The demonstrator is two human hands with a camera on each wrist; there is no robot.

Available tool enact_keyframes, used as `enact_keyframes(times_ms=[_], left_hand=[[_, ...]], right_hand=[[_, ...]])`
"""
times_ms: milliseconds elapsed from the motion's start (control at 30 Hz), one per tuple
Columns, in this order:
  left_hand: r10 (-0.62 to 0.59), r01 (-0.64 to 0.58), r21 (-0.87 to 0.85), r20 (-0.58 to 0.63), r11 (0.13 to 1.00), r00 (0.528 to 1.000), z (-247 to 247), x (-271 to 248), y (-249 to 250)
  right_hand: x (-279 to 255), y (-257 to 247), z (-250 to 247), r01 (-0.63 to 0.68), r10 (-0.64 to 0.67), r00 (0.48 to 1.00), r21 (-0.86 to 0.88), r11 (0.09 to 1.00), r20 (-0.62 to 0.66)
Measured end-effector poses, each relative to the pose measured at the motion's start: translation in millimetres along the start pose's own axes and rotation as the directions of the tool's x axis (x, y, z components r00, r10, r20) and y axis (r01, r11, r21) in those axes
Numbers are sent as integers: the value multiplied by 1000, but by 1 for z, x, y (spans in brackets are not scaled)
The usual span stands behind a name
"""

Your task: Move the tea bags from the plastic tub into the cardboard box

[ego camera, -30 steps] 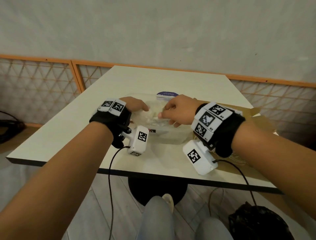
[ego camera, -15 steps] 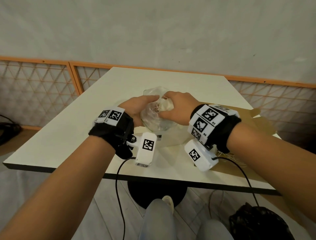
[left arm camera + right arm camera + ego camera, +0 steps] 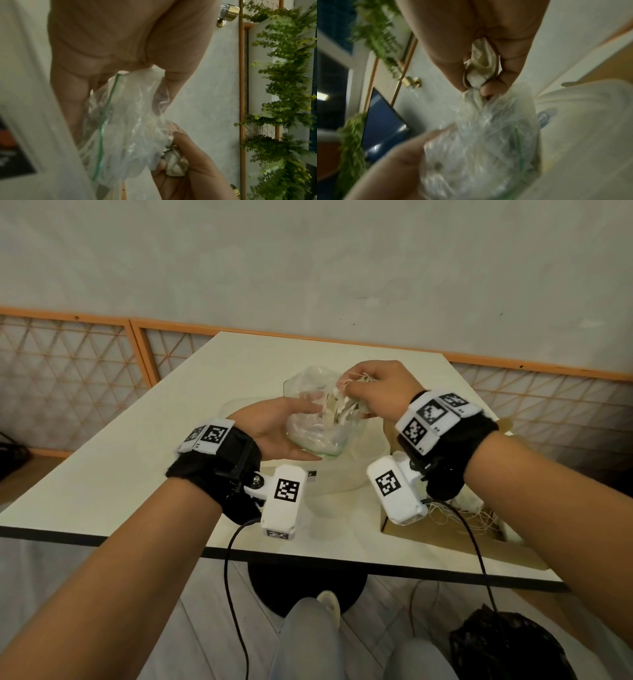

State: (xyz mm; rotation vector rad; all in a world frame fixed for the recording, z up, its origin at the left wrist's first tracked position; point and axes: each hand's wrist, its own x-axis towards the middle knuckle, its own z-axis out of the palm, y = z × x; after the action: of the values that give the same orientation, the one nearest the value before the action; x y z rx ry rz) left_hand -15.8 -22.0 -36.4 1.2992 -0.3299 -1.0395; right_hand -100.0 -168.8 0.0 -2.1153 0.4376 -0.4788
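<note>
Compared with half a second before, I had lifted the clear zip bag (image 3: 313, 419) higher above the plastic tub (image 3: 337, 477). My left hand (image 3: 274, 433) cradled the bag from below and the side, fingers curved round it. My right hand (image 3: 378, 392) had risen out of the bag's mouth, fingers and thumb clenched on a bunch of tea bags (image 3: 342, 409) with their strings. The cardboard box (image 3: 493, 529) sat on the table (image 3: 137, 460) to the right, under my right wrist.
</note>
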Motion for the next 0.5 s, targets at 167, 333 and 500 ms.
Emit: enact_keyframes(times_ms=[167, 333, 500], left_hand=[[-19, 20, 9, -89, 1000, 996, -6, 4, -5], [-60, 67, 47, -142, 997, 988, -10, 4, -2], [-29, 33, 28, -128, 999, 991, 0, 8, -5]], right_hand=[[2, -2, -10, -60, 65, 998, 264, 963, -10], [5, -5, -18, -82, 107, 992, 309, 947, -64], [-2, 6, 6, -1, 20, 997, -240, 971, 76]])
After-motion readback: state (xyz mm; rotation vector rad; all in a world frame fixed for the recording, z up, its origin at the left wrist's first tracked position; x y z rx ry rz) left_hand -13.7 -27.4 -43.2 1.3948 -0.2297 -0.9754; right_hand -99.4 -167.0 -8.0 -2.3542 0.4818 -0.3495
